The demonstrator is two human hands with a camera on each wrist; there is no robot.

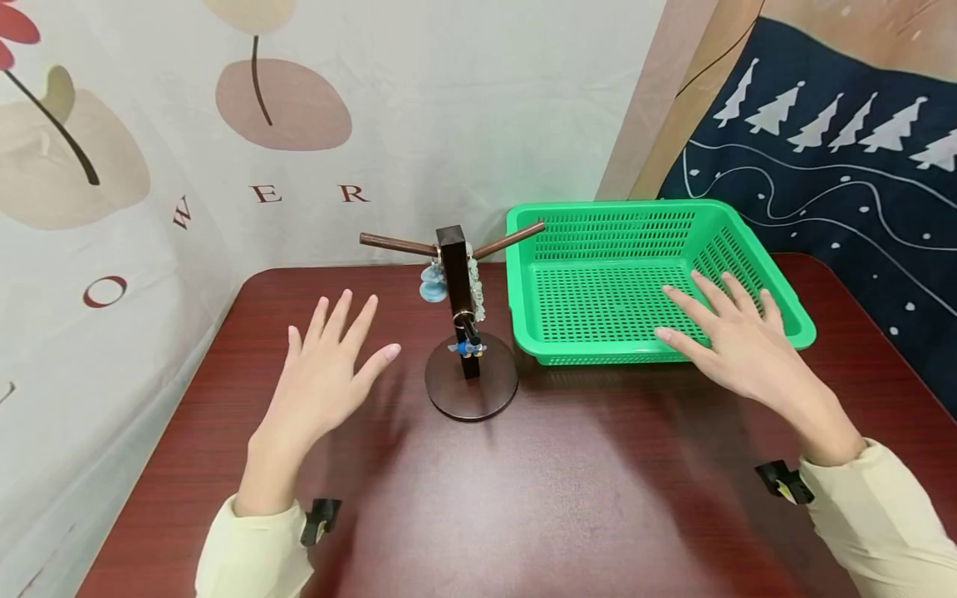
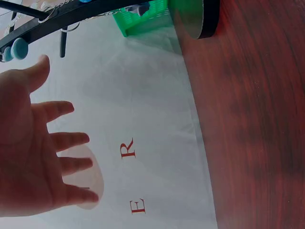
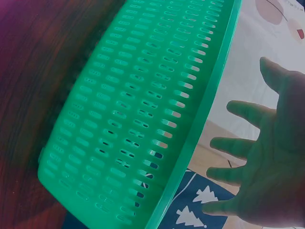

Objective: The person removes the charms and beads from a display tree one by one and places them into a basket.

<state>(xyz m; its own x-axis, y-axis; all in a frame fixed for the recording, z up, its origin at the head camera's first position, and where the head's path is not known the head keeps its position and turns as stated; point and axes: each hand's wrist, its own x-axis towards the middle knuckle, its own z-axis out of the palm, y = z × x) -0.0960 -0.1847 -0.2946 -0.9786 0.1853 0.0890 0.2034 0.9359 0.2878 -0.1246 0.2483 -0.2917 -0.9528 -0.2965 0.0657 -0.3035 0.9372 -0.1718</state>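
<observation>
My left hand (image 1: 317, 374) is held over the table, left of a dark wooden jewelry stand (image 1: 471, 394), fingers spread and holding nothing. From the stand's arms hang a light blue disc-shaped ornament (image 1: 433, 284) and a strand of clear beads (image 1: 477, 291). A small blue charm (image 1: 468, 349) shows lower down the post. At the right, a green plastic basket (image 1: 609, 352) has bare holes across its floor. My right hand (image 1: 740, 345) hovers above the basket's front right part, fingers apart. In the right wrist view that hand (image 3: 267, 157) is beside the basket's rim, gripping nothing.
The reddish-brown table (image 1: 516, 507) reaches back to a pale printed cloth (image 1: 449, 108). On the right hangs a dark blue cloth (image 1: 815, 191) with white trees. One branch (image 1: 516, 238) of the stand reaches over the basket's left rim in the head view.
</observation>
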